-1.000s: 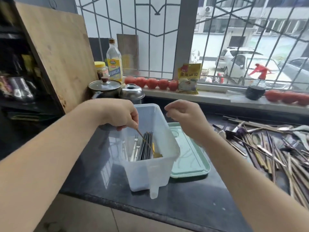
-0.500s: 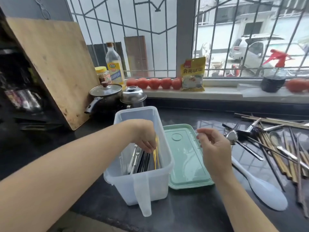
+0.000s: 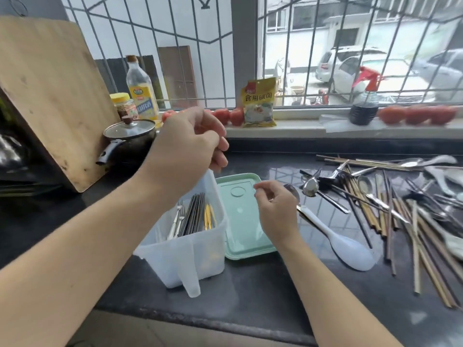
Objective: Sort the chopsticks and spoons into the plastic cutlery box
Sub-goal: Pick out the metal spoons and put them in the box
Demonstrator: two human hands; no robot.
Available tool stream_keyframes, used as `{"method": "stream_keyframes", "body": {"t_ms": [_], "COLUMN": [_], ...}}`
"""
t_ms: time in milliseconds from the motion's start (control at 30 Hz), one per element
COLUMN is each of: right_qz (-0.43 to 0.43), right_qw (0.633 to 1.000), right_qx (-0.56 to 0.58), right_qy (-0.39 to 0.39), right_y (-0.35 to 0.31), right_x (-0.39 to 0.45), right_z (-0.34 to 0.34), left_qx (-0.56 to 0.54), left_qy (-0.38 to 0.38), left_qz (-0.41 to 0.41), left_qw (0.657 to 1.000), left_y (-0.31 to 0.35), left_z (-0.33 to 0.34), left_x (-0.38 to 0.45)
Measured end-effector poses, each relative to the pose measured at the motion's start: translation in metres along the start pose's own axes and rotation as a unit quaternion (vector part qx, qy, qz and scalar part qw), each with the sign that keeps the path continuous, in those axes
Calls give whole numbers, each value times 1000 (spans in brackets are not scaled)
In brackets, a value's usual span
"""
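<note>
hovering above the far end of the plastic cutlery box (image 3: 185, 249), left hand (image 3: 186, 144), fingers curled, holding nothing that can be made out. hanging lower over the mint green lid (image 3: 240, 236), right hand (image 3: 278, 209), fingers loosely curled, thumb and forefinger close together, cannot tell if pinching anything.

sitting on the dark surface (image 3: 250, 291) near its front edge, translucent box, spout on the near wall. lying inside it lengthwise: silver forks (image 3: 176, 219) on the left, dark chopsticks (image 3: 194, 214) in the middle, gold pieces (image 3: 208, 216) on the right. touching the box's right side, lid lying flat.

lying just right of the right hand, white rice paddle (image 3: 343, 244), blade toward the front. peeking out behind the hand, bowl of a metal spoon (image 3: 292, 190). spreading over the right part of the surface, well apart from the box, loose pile of chopsticks (image 3: 390, 221) and spoons (image 3: 310, 186), crossing one another.

leaning at far left, wooden cutting board (image 3: 50, 96). standing beside it, black pot with glass lid (image 3: 130, 136), yellow-capped jar (image 3: 124, 106), oil bottle (image 3: 141, 91). lining the window sill (image 3: 295, 128): tomatoes (image 3: 229, 116), yellow packet (image 3: 259, 102), black-based spray bottle with red trigger (image 3: 364, 101), more tomatoes (image 3: 416, 115) at far right, blurred.
</note>
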State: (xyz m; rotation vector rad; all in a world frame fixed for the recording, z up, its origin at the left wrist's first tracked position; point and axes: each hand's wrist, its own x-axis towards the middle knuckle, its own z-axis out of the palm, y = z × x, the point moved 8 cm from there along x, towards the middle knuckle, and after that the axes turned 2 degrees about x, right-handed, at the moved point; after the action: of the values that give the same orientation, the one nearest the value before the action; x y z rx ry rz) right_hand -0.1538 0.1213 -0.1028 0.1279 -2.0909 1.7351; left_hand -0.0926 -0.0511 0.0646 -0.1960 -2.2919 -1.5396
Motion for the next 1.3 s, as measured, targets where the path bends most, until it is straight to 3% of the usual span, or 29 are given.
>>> {"method": "stream_keyframes", "body": {"t_ms": [100, 200, 300, 433, 600, 700, 867, 967, 1100, 1200, 1300], "right_qz": [-4, -19, -36, 3, 80, 97, 92, 105, 191, 209, 150], "right_qw": [999, 998, 997, 984, 969, 954, 924, 881, 823, 840, 922], "right_qx": [17, 14, -59, -173, -217, -273, -370, -457, -518, -483, -356], "right_qy": [43, 60, 29, 51, 85, 78, -25, -71, -131, -133, -13], "right_y": [-7, -22, -23, 9, 46, 50, 60, 84, 119, 115, 66], "right_x": [-8, -20, -28, -28, -29, -11, 72, 125, 158, 165, 172], "right_z": [-17, -57, -117, -214, -294, -305, -264, -240, -228, -232, -251], "left_qx": [-97, -151, -135, -73, -45, -67, -222, -260, -284, -307, -329], "left_qy": [-31, 1, 43, 13, -20, -3, 21, 20, 25, 34, 42], "left_qz": [15, 6, -48, -92, 46, 28, -90, -100, -113, -137, -149], "left_qw": [995, 989, 989, 993, 998, 997, 971, 960, 952, 941, 932], "left_y": [20, 2, -47, -90, -78, -93, -114, -118, -121, -128, -130], "left_z": [45, 96, 151, 233, 295, 295, 289, 289, 289, 290, 289], "left_x": [-40, -61, -61, -47, -36, -29, -20, -20, -19, -16, -16]}}
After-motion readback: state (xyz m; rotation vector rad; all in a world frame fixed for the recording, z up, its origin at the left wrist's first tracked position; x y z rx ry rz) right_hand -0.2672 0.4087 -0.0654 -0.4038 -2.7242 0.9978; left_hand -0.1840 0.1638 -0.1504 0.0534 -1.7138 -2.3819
